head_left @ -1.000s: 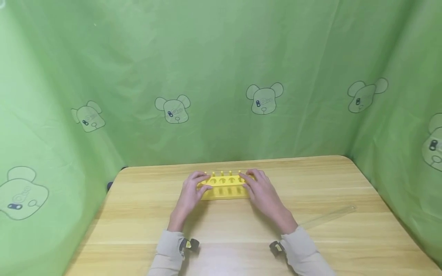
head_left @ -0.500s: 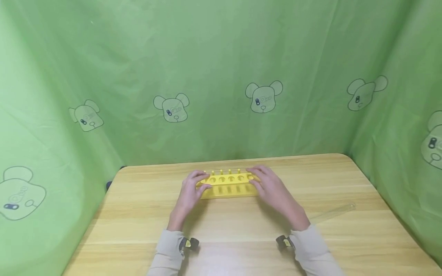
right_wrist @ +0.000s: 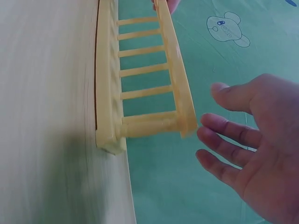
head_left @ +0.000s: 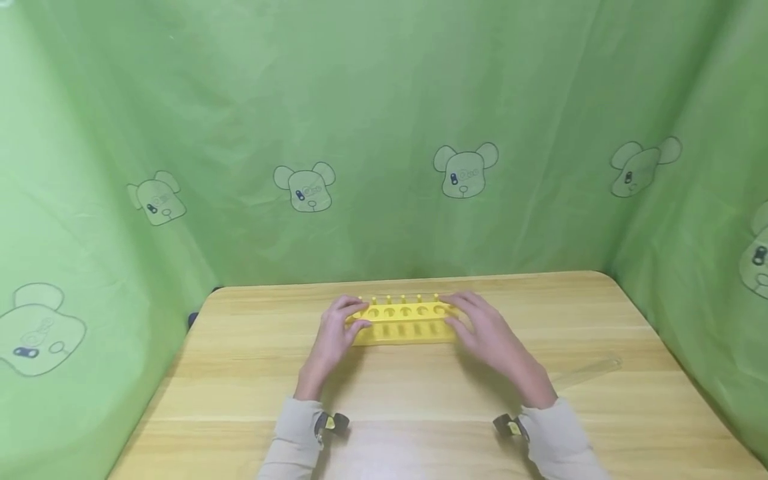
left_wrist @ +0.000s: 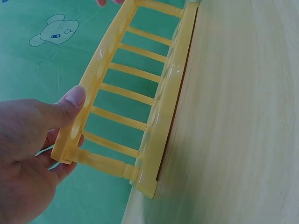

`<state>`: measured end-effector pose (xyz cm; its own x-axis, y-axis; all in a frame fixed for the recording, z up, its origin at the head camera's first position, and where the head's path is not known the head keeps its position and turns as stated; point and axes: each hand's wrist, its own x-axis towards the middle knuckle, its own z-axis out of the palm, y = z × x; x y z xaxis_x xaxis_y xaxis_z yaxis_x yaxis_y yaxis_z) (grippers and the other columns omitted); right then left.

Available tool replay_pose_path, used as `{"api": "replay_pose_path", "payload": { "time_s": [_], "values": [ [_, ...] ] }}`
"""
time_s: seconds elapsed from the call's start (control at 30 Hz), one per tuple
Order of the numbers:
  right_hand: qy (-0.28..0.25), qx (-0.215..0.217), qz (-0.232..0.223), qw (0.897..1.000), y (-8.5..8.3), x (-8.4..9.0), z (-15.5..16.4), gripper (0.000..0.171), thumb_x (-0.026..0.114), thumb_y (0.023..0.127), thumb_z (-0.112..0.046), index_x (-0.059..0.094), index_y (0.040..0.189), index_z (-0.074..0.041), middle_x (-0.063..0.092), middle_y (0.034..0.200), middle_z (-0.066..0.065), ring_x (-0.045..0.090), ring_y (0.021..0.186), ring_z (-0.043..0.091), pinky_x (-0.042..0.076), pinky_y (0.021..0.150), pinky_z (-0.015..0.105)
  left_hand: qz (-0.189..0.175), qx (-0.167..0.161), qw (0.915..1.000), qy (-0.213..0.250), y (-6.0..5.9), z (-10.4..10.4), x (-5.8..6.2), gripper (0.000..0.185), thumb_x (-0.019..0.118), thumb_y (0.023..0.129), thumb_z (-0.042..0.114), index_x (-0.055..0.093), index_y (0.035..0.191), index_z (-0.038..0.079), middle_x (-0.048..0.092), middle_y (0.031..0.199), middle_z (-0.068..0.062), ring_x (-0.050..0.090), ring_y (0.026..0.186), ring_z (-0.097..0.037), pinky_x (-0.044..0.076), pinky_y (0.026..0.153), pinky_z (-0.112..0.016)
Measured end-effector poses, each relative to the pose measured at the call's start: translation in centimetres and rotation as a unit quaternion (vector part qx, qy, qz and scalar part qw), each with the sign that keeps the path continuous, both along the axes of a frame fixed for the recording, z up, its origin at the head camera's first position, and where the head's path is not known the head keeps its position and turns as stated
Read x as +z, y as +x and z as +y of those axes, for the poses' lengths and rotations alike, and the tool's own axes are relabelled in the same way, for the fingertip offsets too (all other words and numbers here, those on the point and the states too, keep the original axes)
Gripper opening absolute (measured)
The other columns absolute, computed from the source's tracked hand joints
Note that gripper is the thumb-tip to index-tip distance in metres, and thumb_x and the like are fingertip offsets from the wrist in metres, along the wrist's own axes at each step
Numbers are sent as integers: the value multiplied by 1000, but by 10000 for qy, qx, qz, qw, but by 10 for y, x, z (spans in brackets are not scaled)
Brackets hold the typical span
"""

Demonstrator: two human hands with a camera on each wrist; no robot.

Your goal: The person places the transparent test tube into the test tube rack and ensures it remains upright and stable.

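A yellow plastic rack (head_left: 405,323) with a row of round holes stands on the wooden table (head_left: 420,413), toward its far side. My left hand (head_left: 345,323) grips the rack's left end; in the left wrist view the thumb (left_wrist: 72,100) lies on the top bar of the rack (left_wrist: 135,93) and the fingers curl beneath it. My right hand (head_left: 474,320) is at the right end. In the right wrist view its fingers (right_wrist: 229,135) are spread and relaxed, a small gap away from the rack (right_wrist: 154,70), and hold nothing.
A long clear tube-like piece (head_left: 585,372) lies on the table to the right of my right forearm. Green printed cloth (head_left: 384,133) hangs close behind the table and along both sides. The table's far corners are rounded.
My right hand has slid rightward off the top of the rack to just past its right end, uncovering more holes. The left hand keeps its hold.
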<state>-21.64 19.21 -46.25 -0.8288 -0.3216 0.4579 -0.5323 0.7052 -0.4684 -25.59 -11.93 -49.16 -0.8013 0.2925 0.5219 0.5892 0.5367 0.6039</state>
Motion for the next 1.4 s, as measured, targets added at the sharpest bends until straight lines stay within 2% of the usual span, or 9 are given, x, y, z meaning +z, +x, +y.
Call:
{"api": "replay_pose_path", "payload": {
  "time_s": [0.13,0.4,0.7,1.03,1.4],
  "values": [
    [-30,7,47,10000,6,1,9,39,72,97,-14,63,135,-6,64,128,10,62,119,31,53,104,52,-4,3,10000,9,0,1,0,38,82,83,7,72,118,-6,68,119,-17,64,114,-32,54,105,-39],
    [135,96,144,9998,16,1,36,41,74,91,1,64,130,-2,64,127,14,62,118,36,52,102,58,25,32,10000,4,-2,0,-2,38,83,82,6,72,117,-4,68,118,-17,65,113,-31,54,104,-39],
    [446,232,129,9987,27,-2,69,42,75,84,11,68,124,-2,68,119,13,65,110,35,56,95,56,-7,21,10000,29,-3,0,-1,39,83,81,3,71,117,-7,67,118,-20,65,113,-33,53,105,-41],
    [793,95,37,9968,42,-7,96,40,78,83,6,69,121,-4,69,116,11,67,106,33,57,92,55,-9,45,10000,-6,-3,0,-4,39,83,83,7,71,118,-6,67,119,-20,64,113,-32,54,105,-41],
    [1060,167,87,9942,54,-14,115,41,83,79,1,72,117,-8,70,112,5,69,101,30,60,86,52,-150,121,9998,25,-2,0,-2,39,83,83,8,71,118,-5,67,120,-17,64,115,-32,52,106,-40]
  ]
}}
